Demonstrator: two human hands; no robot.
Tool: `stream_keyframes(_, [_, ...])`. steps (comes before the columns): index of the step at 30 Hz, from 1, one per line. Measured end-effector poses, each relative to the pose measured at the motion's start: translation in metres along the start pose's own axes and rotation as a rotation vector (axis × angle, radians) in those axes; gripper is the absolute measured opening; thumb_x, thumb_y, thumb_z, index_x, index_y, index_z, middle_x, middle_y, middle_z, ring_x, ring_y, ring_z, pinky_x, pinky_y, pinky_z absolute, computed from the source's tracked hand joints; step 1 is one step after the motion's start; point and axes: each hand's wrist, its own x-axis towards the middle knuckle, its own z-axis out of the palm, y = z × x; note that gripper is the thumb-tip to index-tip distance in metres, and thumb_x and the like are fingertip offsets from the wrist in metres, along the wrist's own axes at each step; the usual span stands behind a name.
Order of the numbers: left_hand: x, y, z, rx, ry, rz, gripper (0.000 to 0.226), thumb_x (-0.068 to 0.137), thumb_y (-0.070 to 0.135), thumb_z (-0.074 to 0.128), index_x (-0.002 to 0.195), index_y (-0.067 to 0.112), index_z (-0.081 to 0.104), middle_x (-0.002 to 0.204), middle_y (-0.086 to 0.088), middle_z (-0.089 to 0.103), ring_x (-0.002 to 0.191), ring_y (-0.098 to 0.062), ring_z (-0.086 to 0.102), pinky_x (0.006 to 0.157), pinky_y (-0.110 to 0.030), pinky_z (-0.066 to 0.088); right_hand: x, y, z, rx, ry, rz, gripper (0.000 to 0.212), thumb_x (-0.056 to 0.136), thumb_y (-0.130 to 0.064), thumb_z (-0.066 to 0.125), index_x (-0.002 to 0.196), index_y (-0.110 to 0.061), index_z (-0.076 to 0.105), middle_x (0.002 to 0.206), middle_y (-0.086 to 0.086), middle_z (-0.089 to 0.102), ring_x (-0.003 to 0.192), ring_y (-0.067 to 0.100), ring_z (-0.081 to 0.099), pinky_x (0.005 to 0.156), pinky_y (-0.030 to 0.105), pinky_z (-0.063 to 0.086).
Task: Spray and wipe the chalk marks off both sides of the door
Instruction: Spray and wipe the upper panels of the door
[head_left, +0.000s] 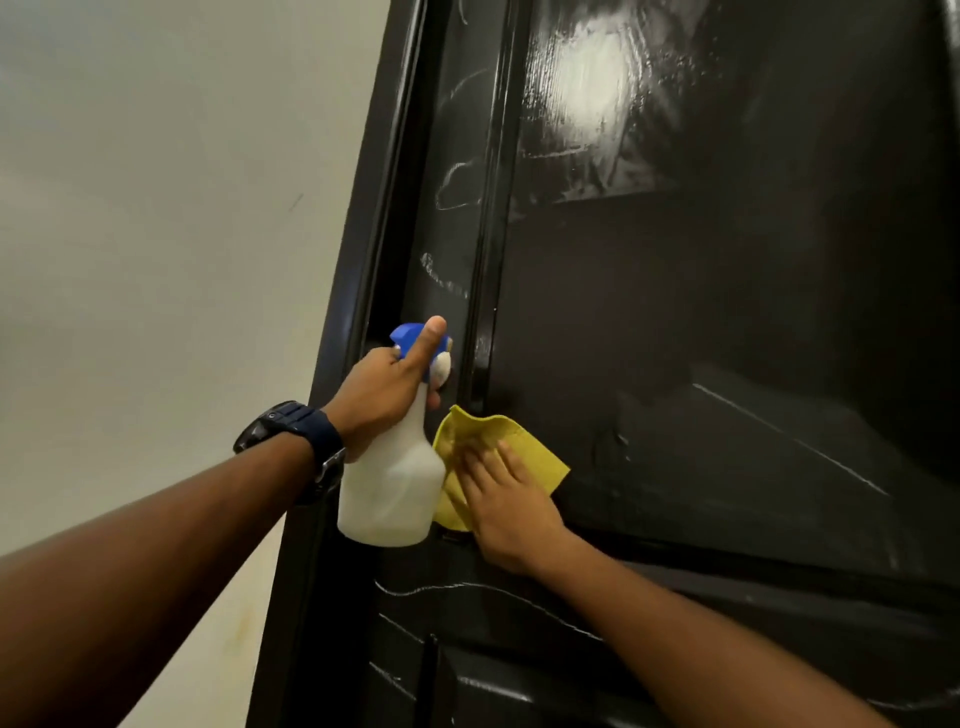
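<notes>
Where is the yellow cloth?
In the head view, the yellow cloth is low and central, pressed flat on the black door under the right hand, beside the spray bottle.

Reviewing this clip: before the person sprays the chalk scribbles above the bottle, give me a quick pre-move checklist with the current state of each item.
1. Spray bottle gripped firmly: ok, left hand wraps its neck.
2. Nozzle aimed at the door: ok, it faces the left stile.
3. Chalk marks left above the nozzle: ok, several scribbles are visible.
4. Yellow cloth ready to wipe: ok, right hand presses it flat on the door.
5. Liquid left in the bottle: cannot tell, the body is opaque white.
6. Finger on the trigger: cannot tell, hidden behind the hand.
</notes>
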Motion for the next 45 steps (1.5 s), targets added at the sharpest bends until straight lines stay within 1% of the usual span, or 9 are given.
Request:
stream_keyframes(5, [-0.006, 0.021, 0.0, 0.048, -0.051, 0.072, 0.079, 0.09, 0.071, 0.034, 0.093, -0.001, 0.067, 0.077, -0.008, 0.07, 0.067, -0.018, 0.064, 0.077, -0.036, 0.054, -0.005, 0.114, -0.043, 0.064, 0.222, 0.394, 0.071, 0.089, -0.019, 0.015, 0.156, 0.003, 0.016, 0.164, 0.025, 0.013, 0.153, 0.039, 0.01, 0.122, 0.053, 0.011])
stream_keyframes(11, [-0.01, 0.034, 0.013, -0.031, -0.096, 0.059, 0.074, 0.091, 0.076, 0.038, 0.089, 0.007, 0.065, 0.078, -0.005, 0.069, 0.065, -0.017, 0.065, 0.074, -0.039, 0.056, -0.113, 0.248, -0.068, 0.163, 0.125, 0.836, 0.073, 0.096, -0.026, 0.038, 0.155, 0.008, 0.011, 0.164, 0.03, -0.001, 0.153, 0.043, -0.002, 0.124, 0.054, 0.007])
stream_keyframes(18, [-0.008, 0.067, 0.054, -0.107, -0.139, 0.065, 0.07, 0.091, 0.074, 0.039, 0.091, 0.01, 0.064, 0.081, -0.006, 0.069, 0.065, -0.015, 0.066, 0.07, -0.036, 0.055, -0.203, 0.195, -0.044, 0.19, -0.109, 0.691, 0.07, 0.099, -0.037, 0.04, 0.158, -0.005, 0.018, 0.161, 0.035, 0.004, 0.148, 0.053, -0.008, 0.122, 0.062, 0.001])
stream_keyframes(22, [-0.005, 0.07, 0.085, -0.14, -0.199, 0.055, 0.065, 0.091, 0.073, 0.041, 0.09, 0.013, 0.065, 0.077, -0.003, 0.068, 0.065, -0.015, 0.065, 0.074, -0.038, 0.056, -0.129, 0.244, -0.08, 0.239, 0.002, 0.913, 0.067, 0.103, -0.048, 0.03, 0.159, -0.012, 0.021, 0.164, 0.027, -0.012, 0.147, 0.048, -0.023, 0.119, 0.059, -0.01])
stream_keyframes(26, [0.001, 0.068, 0.11, -0.117, -0.209, 0.07, 0.067, 0.094, 0.071, 0.039, 0.09, 0.009, 0.065, 0.076, -0.003, 0.069, 0.068, -0.017, 0.065, 0.081, -0.042, 0.055, -0.122, 0.256, -0.072, 0.272, 0.158, 0.953, 0.079, 0.101, -0.059, 0.025, 0.161, -0.016, -0.004, 0.165, 0.018, -0.019, 0.149, 0.039, -0.026, 0.122, 0.057, -0.01])
stream_keyframes(34, [-0.002, 0.069, 0.132, -0.093, -0.175, 0.11, 0.074, 0.092, 0.072, 0.034, 0.089, 0.006, 0.066, 0.08, -0.007, 0.07, 0.071, -0.019, 0.064, 0.08, -0.037, 0.051, -0.239, 0.205, -0.029, 0.185, -0.165, 0.789, 0.103, 0.08, -0.081, 0.009, 0.155, -0.016, 0.036, 0.147, 0.011, -0.046, 0.139, 0.03, -0.047, 0.121, 0.05, -0.017])
stream_keyframes(37, [-0.002, 0.07, 0.141, -0.074, -0.184, 0.114, 0.077, 0.091, 0.072, 0.033, 0.095, 0.002, 0.067, 0.081, -0.007, 0.07, 0.07, -0.017, 0.063, 0.075, -0.034, 0.048, -0.186, 0.272, -0.061, 0.157, -0.004, 0.915, 0.096, 0.089, -0.081, 0.016, 0.153, -0.015, 0.039, 0.164, 0.018, -0.021, 0.143, 0.033, -0.041, 0.121, 0.055, -0.014])
stream_keyframes(40, [0.0, 0.069, 0.148, -0.076, -0.196, 0.112, 0.077, 0.092, 0.072, 0.032, 0.094, 0.004, 0.068, 0.081, -0.008, 0.071, 0.071, -0.019, 0.064, 0.079, -0.037, 0.05, -0.151, 0.321, -0.081, 0.188, 0.126, 1.041, 0.104, 0.085, -0.085, 0.017, 0.161, -0.014, 0.011, 0.166, 0.014, -0.019, 0.147, 0.036, -0.032, 0.121, 0.057, -0.012])
stream_keyframes(45, [-0.005, 0.068, 0.173, -0.105, -0.22, 0.097, 0.079, 0.087, 0.077, 0.033, 0.092, 0.007, 0.069, 0.081, -0.008, 0.072, 0.071, -0.021, 0.066, 0.081, -0.043, 0.055, -0.208, 0.279, -0.036, 0.212, 0.27, 0.958, 0.104, 0.085, -0.083, 0.024, 0.161, -0.015, 0.003, 0.167, 0.008, -0.016, 0.152, 0.031, -0.023, 0.121, 0.051, -0.009])
